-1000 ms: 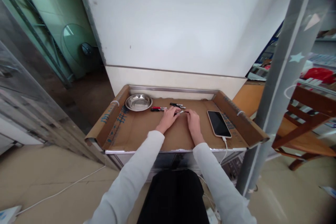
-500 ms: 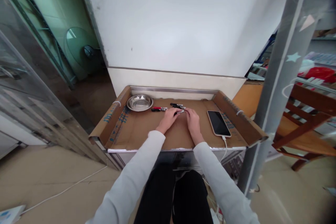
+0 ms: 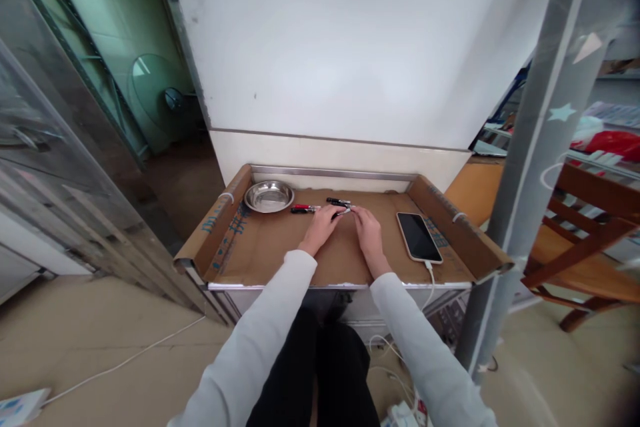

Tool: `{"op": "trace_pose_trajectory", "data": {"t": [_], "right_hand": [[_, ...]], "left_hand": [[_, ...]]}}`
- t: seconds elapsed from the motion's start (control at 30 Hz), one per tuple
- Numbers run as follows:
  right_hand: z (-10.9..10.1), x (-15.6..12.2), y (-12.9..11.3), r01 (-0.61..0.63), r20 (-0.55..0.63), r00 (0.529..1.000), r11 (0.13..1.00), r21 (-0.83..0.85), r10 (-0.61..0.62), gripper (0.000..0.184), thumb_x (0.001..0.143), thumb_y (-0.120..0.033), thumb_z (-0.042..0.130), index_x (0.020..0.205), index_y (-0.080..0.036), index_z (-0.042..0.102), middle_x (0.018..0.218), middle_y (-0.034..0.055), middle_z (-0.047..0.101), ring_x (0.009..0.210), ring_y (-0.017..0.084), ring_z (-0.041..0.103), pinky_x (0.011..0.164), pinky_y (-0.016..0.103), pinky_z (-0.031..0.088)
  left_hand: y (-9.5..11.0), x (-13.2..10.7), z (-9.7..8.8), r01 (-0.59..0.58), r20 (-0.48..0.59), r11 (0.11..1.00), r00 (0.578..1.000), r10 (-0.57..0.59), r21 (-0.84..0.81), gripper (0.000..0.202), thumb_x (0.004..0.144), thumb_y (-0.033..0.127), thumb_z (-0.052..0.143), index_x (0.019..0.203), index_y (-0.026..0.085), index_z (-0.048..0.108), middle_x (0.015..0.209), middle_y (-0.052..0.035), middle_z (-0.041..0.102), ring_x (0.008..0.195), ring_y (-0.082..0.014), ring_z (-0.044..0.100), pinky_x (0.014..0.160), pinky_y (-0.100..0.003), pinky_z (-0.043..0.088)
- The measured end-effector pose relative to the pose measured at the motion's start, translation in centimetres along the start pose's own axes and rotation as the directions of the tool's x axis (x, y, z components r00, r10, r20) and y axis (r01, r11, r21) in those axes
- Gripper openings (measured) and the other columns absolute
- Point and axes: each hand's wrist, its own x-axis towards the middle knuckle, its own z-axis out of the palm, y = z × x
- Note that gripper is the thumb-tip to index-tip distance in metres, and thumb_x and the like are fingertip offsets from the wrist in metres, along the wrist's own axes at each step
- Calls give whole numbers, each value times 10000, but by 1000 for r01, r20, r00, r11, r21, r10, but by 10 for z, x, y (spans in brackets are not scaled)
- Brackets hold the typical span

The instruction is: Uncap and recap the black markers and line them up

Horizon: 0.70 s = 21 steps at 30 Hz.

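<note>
My left hand (image 3: 321,226) and my right hand (image 3: 367,229) rest on a cardboard-lined tray table (image 3: 270,250), fingertips meeting on a small pen-like object (image 3: 344,212) between them. Both hands look closed in a pinch on it. Just beyond lie a black pen (image 3: 338,201) and a red and black pen pair (image 3: 305,208). A shallow steel bowl (image 3: 269,196) stands at the back left. A dark-screened phone (image 3: 419,236) lies to the right of my right hand, with a white cable leaving its near end.
Raised cardboard flaps border the tray left (image 3: 214,227) and right (image 3: 463,227). A white wall rises behind. A grey post (image 3: 520,167) stands at the right, with a wooden chair (image 3: 585,227) beyond it. A white cable (image 3: 120,363) runs over the floor on the left.
The hands stay at the same spot on the small object. The view has shifted slightly, and my legs below the table have moved.
</note>
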Motion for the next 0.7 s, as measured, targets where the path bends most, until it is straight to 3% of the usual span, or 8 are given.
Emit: {"op": "trace_pose_trajectory", "data": {"t": [0.17,0.27,0.37,0.43,0.53,0.6,0.7], "right_hand": [[0,0,-5,28,60,998,999,33,-29,342,905,-245,349,1154,-178,574,1136,105,630,1040,197,590,942,367,451],[-2,-1,-12,100,205,973,993,62,-110,505,880,-176,323,1383,-210,355,1312,86,524,1142,176,543,961,346,441],[-3,0,-14,95,204,974,995,17,-96,615,861,-153,326,1456,-199,180,1372,97,456,1205,181,486,976,354,426],[-2,1,-11,79,168,983,995,-53,-69,594,845,-133,331,1432,-173,251,1328,114,484,1207,196,464,993,373,406],[3,3,-2,46,162,987,973,-226,-9,493,815,-105,358,1290,-154,481,1218,139,523,1138,236,469,980,401,395],[7,3,2,16,191,980,939,-343,53,448,808,-111,386,1223,-152,552,1184,157,513,1087,258,474,944,411,399],[11,3,4,-1,248,960,888,-461,130,448,830,-155,410,1255,-208,541,1205,152,489,1079,276,462,905,419,390]], "left_hand": [[2,-1,-1,1,7,1000,1000,-1,24,228,885,203,497,1083,213,610,1092,-49,657,1013,-194,586,931,-357,379],[6,-3,-7,12,-35,998,999,-9,65,238,897,198,476,1103,212,595,1111,-44,649,1016,-178,579,910,-332,384],[11,-9,-17,107,-165,980,983,-78,170,250,913,216,450,1122,239,585,1110,-33,649,1025,-177,553,894,-333,372],[13,-15,-25,247,-277,934,945,-173,259,245,914,242,446,1106,269,596,1095,-26,655,1022,-204,526,881,-358,360],[11,-24,-32,425,-373,846,879,-299,323,228,907,235,448,1067,253,610,1090,-40,650,983,-230,511,838,-367,362],[7,-27,-33,460,-350,818,872,-342,345,217,898,199,454,1053,221,605,1080,-57,644,950,-227,521,824,-359,369],[0,-26,-30,460,-271,810,884,-380,365,204,883,151,462,1023,190,604,1032,-70,643,926,-221,534,818,-349,381]]}}
